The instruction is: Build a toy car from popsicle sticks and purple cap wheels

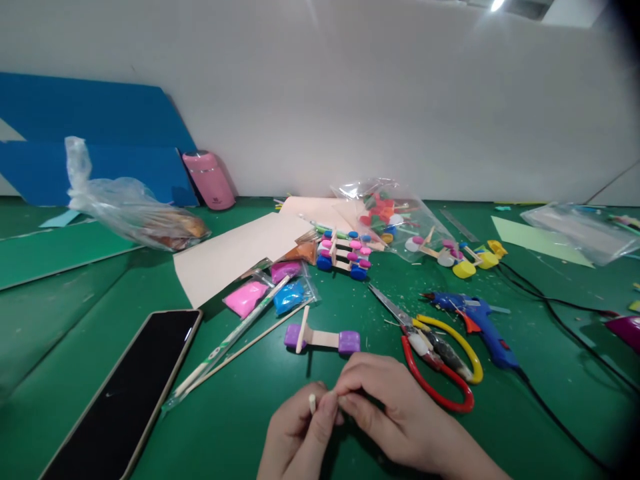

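At the front of the table my left hand (295,437) is closed around a short piece of wooden stick (313,403), whose pale end sticks up by the thumb. My right hand (395,410) is pinched, its fingertips against those of the left; whatever lies between them is hidden. Just beyond both hands lies a flat craft stick (324,339) with a purple block (349,343) at each end and a shorter stick across its left part. Scissors (435,360) with red and yellow handles rest to the right, blades pointing away.
A blue glue gun (480,320) with its cord lies at the right. Left are a phone (125,400), wooden skewers (240,347) and clay packets (245,298). Behind stand small stick models (344,252), a plastic bag (390,213), pale card (235,250) and a pink flask (209,180).
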### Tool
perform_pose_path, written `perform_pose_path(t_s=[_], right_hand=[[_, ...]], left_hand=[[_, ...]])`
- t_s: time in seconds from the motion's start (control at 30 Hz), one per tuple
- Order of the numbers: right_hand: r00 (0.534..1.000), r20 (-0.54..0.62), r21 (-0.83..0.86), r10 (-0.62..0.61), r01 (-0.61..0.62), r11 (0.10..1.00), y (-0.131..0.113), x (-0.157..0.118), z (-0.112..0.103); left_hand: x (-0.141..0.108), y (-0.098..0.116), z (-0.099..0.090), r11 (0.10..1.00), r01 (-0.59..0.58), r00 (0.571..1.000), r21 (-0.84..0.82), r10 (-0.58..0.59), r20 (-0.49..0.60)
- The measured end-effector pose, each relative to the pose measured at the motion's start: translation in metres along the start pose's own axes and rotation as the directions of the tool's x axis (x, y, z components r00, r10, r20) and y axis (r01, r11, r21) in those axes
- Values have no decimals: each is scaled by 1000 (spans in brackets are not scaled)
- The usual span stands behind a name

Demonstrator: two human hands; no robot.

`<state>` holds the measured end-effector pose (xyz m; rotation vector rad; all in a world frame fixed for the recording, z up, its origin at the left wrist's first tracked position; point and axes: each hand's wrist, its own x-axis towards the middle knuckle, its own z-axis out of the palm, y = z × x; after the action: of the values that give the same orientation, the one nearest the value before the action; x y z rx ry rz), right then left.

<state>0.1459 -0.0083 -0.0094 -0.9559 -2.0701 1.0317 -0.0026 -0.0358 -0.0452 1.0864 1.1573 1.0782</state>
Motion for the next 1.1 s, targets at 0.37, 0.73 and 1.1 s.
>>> perform_pose_path(t_s=[0.37, 0.73, 1.1], right_hand=[[960, -280, -43, 6, -19, 999, 7, -2, 5], [886, -457, 183, 83, 2, 983, 14, -7, -6], [949, -268, 83, 164, -147, 986, 1, -9, 7]], left_hand=[[4, 9, 6, 944, 267, 955, -195, -234, 181], [12, 21, 7, 732, 503, 860, -459, -373, 347], [17, 35, 5, 993, 109, 972, 46, -117, 205]])
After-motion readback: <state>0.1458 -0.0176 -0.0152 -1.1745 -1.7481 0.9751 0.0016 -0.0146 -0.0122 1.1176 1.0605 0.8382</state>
